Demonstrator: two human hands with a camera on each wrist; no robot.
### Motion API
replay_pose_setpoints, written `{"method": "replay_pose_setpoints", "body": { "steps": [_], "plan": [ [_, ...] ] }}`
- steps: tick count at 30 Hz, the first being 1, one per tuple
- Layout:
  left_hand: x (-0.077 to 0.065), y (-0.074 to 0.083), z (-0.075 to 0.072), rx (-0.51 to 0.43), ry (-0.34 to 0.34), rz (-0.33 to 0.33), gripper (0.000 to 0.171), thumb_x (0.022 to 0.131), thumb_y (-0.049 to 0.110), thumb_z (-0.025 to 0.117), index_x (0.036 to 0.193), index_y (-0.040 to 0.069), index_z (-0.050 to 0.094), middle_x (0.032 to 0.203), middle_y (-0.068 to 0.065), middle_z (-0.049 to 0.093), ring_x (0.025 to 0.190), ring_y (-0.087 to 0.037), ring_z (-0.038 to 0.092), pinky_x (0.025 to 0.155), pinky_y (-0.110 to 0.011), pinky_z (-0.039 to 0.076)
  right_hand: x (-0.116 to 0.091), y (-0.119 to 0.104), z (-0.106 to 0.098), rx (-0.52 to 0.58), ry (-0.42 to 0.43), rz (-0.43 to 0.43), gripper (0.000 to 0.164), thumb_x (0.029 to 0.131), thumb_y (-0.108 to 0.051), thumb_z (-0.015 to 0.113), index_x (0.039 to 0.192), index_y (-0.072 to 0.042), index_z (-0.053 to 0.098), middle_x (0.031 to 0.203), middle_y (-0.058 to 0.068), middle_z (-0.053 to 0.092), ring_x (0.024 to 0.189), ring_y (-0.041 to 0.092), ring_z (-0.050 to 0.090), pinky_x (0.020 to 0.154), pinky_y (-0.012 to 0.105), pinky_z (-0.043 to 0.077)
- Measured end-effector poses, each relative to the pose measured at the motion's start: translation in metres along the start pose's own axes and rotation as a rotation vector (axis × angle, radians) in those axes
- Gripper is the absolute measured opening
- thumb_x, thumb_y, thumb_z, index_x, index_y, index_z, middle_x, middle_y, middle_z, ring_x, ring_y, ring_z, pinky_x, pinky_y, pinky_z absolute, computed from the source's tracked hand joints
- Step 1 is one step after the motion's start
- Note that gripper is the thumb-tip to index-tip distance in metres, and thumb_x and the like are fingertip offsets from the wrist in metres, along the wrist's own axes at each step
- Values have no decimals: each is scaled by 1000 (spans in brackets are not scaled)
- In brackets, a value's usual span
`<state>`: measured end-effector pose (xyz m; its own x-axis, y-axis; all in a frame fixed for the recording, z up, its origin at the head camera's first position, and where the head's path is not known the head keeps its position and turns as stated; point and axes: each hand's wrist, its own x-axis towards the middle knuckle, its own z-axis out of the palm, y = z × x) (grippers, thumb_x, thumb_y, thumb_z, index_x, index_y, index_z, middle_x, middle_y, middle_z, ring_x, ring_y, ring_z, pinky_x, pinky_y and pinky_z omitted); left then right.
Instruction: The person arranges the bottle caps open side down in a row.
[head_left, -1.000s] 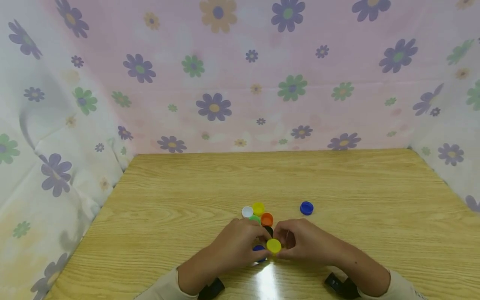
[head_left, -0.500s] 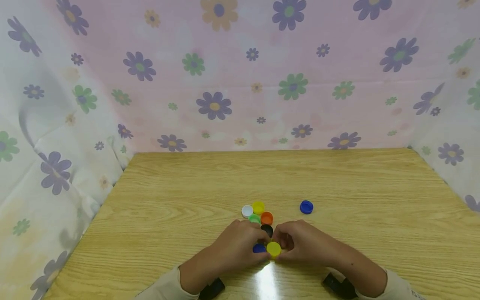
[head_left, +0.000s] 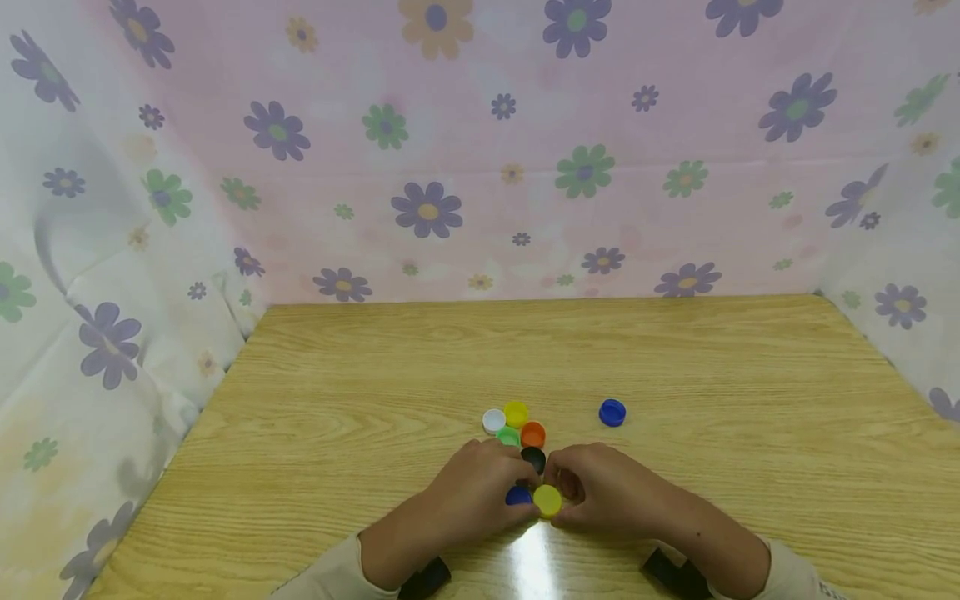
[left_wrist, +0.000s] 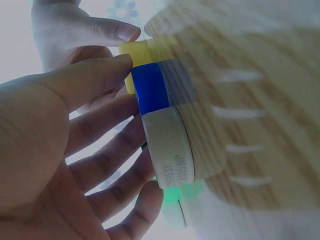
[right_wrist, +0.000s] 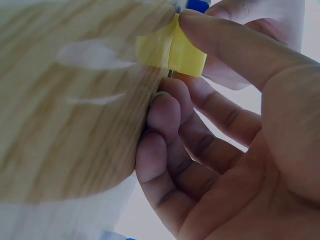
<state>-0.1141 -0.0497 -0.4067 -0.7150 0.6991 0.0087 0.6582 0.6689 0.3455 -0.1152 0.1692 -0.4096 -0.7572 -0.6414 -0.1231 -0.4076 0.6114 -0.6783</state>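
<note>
In the head view my right hand (head_left: 611, 490) pinches a yellow bottle cap (head_left: 547, 501) between thumb and fingers. The right wrist view shows this yellow cap (right_wrist: 187, 52) standing on the wooden table. My left hand (head_left: 474, 490) curls round a dark blue cap (head_left: 518, 497), its thumb against the near side. Blue cap (left_wrist: 150, 89) and yellow cap (left_wrist: 134, 54) sit side by side in the left wrist view, with a ribbed off-white cap (left_wrist: 169, 147) beside them under the left fingers. Just beyond the fingertips lies a black cap (head_left: 534, 460).
Behind the hands cluster an orange cap (head_left: 533, 435), a green cap (head_left: 508, 437), a white cap (head_left: 494, 421) and another yellow cap (head_left: 516, 413). One blue cap (head_left: 612, 412) lies apart to the right on the table (head_left: 360, 375). Flowered cloth (head_left: 480, 200) encloses the back and sides.
The pinched yellow cap has come slightly down and nearer, settling beside the dark blue cap. Both hands otherwise keep nearly the same place.
</note>
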Motion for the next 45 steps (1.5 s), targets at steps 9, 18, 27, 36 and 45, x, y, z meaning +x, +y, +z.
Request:
{"method": "replay_pose_setpoints", "body": {
  "steps": [9, 18, 27, 36, 45],
  "plan": [
    [0, 0, 0, 5, 9, 6, 23, 84, 42, 80, 100, 27, 78, 95, 16, 70, 85, 3, 57, 73, -18, 42, 0, -2, 0, -12, 7, -3, 28, 75, -21, 87, 91, -22, 64, 75, -12, 55, 67, -1, 47, 58, 20, 44],
    [1, -3, -6, 4, 44, -26, 19, 88, 41, 76, 99, 26, 77, 93, 16, 71, 83, 4, 59, 74, -22, 45, -4, -1, -14, -30, -31, 33, 31, 80, -29, 84, 104, -19, 66, 83, -11, 60, 74, 2, 54, 65, 21, 48],
    [9, -8, -9, -3, 109, -104, 21, 88, 34, 78, 102, 19, 75, 81, 11, 68, 68, 2, 55, 70, -23, 48, 8, 0, -19, -15, 64, 48, 18, 91, -24, 75, 102, -12, 68, 77, -11, 63, 68, 3, 57, 60, 22, 50],
    [18, -10, -10, 54, 87, -118, 25, 85, 38, 80, 100, 19, 75, 72, 12, 63, 65, 0, 48, 73, -35, 48, 19, -1, -18, -46, 84, 42, 13, 88, -21, 77, 96, -14, 70, 76, -10, 63, 67, 4, 56, 61, 23, 49],
    [21, -13, -7, 78, 93, -112, 23, 83, 39, 81, 88, 18, 73, 65, 13, 53, 61, -3, 45, 62, -25, 41, 23, 1, -16, -72, 77, 20, 16, 84, -21, 81, 93, -13, 70, 75, -11, 62, 68, 3, 55, 62, 22, 48]
  ]
}}
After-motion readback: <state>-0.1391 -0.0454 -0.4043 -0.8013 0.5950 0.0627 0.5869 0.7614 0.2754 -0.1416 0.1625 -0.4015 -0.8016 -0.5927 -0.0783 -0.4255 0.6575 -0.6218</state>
